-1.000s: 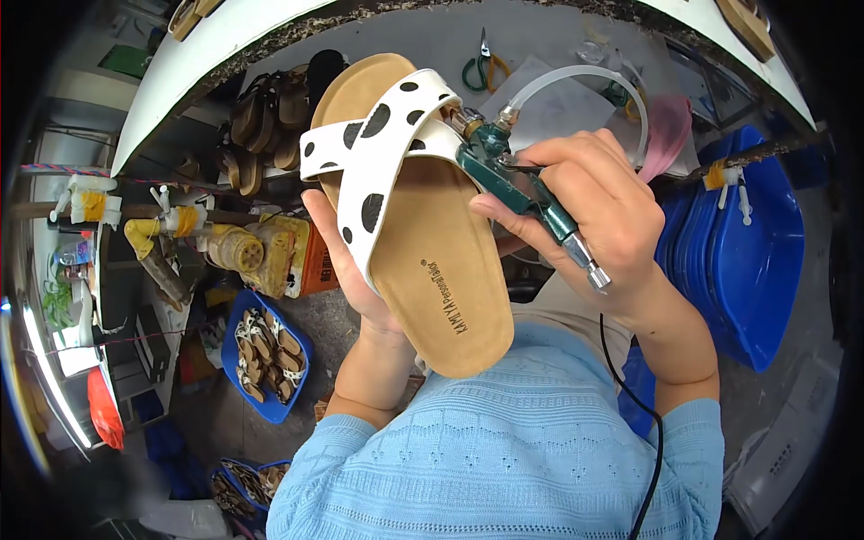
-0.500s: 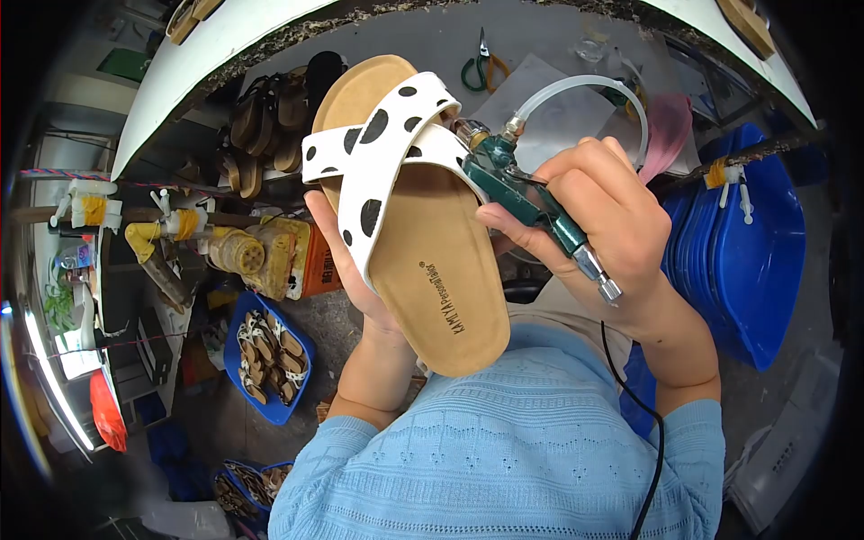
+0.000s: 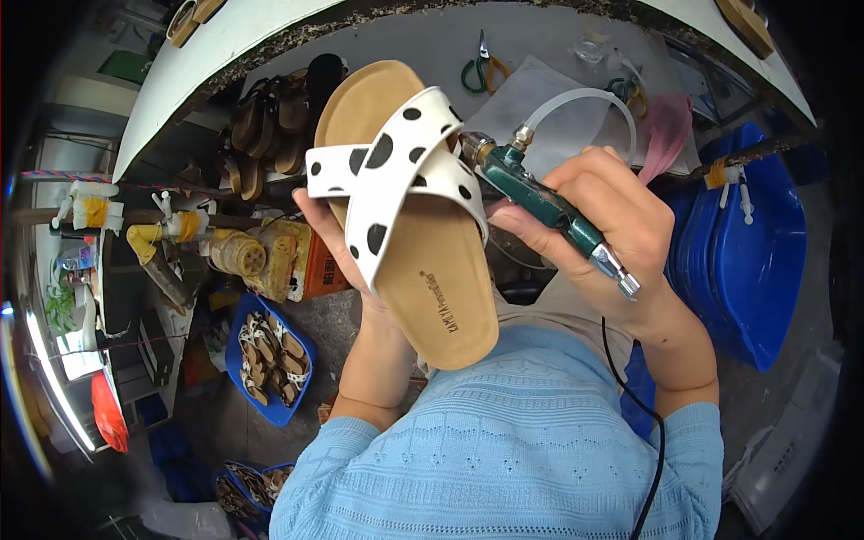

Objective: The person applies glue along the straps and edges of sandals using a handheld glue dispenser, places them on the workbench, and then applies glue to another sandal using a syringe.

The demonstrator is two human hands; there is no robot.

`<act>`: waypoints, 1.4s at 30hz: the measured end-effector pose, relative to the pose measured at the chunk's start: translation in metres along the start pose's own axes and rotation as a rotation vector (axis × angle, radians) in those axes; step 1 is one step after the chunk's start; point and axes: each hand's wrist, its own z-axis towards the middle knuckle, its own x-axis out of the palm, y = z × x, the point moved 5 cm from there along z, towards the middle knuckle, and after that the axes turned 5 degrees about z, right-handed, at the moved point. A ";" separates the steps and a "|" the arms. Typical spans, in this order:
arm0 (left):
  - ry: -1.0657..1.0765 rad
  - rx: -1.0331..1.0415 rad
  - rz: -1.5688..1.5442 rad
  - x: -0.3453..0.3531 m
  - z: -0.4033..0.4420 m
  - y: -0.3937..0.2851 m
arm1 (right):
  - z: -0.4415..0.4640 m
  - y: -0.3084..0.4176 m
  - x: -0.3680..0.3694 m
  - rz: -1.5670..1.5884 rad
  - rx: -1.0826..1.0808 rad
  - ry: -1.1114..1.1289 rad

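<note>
My left hand [image 3: 335,236] is closed round the sandal [image 3: 441,288] from its left side and underneath. Most of its fingers are hidden beneath the sole. The sandal has a tan footbed with dark lettering and white crossed straps with black spots. In my right hand [image 3: 621,211] is a dark green spray gun [image 3: 540,200], fingers wrapped round its body. Its brass-coloured nozzle points at the right edge of the straps, very close to them; whether it touches I cannot tell. A clear hose [image 3: 589,94] curves up from the gun.
Dark sandals [image 3: 261,117] lie on the grey bench [image 3: 396,36], along with scissors [image 3: 485,67] and a pink sheet [image 3: 668,135]. Stacked blue tubs [image 3: 756,261] stand at the right. Down on the left, a blue basin [image 3: 281,412] holds several sandals. A black cable [image 3: 661,441] hangs over my front.
The sandal has shifted slightly left and tilted, its straps now a little lower in view. The spray gun has moved slightly right, its nozzle a little lower. Both hands keep their hold.
</note>
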 end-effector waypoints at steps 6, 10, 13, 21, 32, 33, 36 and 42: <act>0.024 -0.079 0.156 0.020 0.008 0.017 | -0.002 0.004 0.004 0.039 -0.062 -0.010; -0.060 -0.055 0.149 0.022 0.010 0.016 | -0.003 0.003 0.005 0.061 -0.050 -0.035; -0.002 -0.076 0.097 0.016 0.011 0.014 | -0.004 0.002 0.006 0.098 -0.015 -0.027; 0.053 -0.105 0.078 0.009 0.014 0.014 | -0.011 -0.001 0.005 0.119 0.068 -0.031; -0.184 -0.170 0.365 -0.005 0.021 0.007 | -0.026 0.002 -0.024 0.580 0.181 -0.129; -0.256 -0.172 0.366 -0.004 0.020 0.011 | -0.017 0.012 -0.024 0.504 0.071 -0.035; -0.301 -0.160 0.428 -0.009 0.021 0.016 | -0.005 0.031 -0.010 0.379 -0.075 0.114; -0.186 -0.136 0.232 0.007 0.017 0.016 | -0.006 0.033 0.011 0.260 -0.142 0.140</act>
